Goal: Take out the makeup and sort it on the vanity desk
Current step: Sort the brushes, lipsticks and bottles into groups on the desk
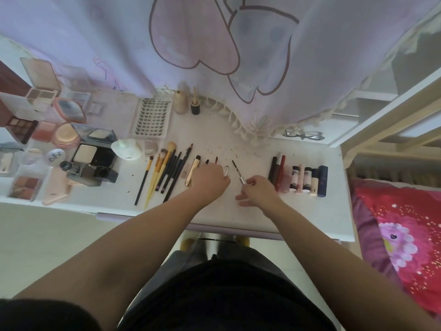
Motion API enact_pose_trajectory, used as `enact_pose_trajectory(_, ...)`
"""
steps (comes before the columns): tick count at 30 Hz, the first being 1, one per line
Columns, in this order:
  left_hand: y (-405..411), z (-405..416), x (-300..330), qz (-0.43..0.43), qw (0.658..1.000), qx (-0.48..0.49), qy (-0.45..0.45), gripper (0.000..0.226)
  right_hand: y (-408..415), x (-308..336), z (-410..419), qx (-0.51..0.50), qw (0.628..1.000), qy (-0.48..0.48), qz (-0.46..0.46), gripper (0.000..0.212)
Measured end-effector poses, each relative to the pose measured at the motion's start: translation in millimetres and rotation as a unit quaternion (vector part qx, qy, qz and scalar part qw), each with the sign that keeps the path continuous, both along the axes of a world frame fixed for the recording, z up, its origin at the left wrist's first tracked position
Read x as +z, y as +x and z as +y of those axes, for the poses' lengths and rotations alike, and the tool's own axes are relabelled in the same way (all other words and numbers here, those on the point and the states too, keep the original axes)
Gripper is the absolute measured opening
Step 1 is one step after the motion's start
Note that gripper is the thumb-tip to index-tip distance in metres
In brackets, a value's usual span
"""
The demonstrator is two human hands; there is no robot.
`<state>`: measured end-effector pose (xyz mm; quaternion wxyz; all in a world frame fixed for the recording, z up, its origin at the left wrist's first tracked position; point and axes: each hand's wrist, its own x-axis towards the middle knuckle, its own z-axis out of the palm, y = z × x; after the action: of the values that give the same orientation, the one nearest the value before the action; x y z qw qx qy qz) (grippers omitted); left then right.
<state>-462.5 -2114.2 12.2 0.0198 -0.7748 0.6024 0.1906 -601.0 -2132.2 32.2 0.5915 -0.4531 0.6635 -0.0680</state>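
Note:
Makeup lies in groups on the white vanity desk point(310, 218). A row of brushes and pencils point(164, 170) fans out left of centre. My left hand point(208, 181) rests over several thin pencils point(207, 161) beside a gold-capped tube point(192, 172), fingers curled down on them. My right hand point(259, 191) pinches the end of a thin dark-tipped brush point(238, 172) that points up and left. A small clear cap point(226, 170) lies between the hands. Lipsticks and small bottles point(300, 176) stand in a row at the right.
Palettes, compacts and powder cases point(59, 139) crowd the left end. A lash tray point(152, 118), a beige bottle point(180, 102) and a sponge holder point(127, 149) sit further back. A curtain point(214, 56) hangs over the rear edge. A red bedspread point(401, 235) lies to the right.

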Motion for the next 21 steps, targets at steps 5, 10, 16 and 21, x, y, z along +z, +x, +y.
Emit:
enact_pose_trajectory(5, 11, -1, -14, -0.086, 0.995, -0.049, 0.017, 0.037, 28, -15, 2, 0.21, 0.956, -0.136, 0.153, 0.019)
enact_pose_trajectory(10, 21, 2, -16, -0.088, 0.995, -0.052, 0.012, 0.039, 42, -22, 5, 0.315, 0.914, -0.166, 0.196, 0.037)
enact_pose_trajectory(16, 11, -6, -10, -0.079, 0.991, -0.075, -0.074, 0.033, 18, -9, -21, 0.273, 0.937, -0.128, 0.178, 0.032)
enact_pose_trajectory(21, -50, -27, -3, -0.014, 0.986, -0.127, -0.11, 0.027, -39, 8, -65, 0.216, 0.936, -0.155, 0.231, 0.029)
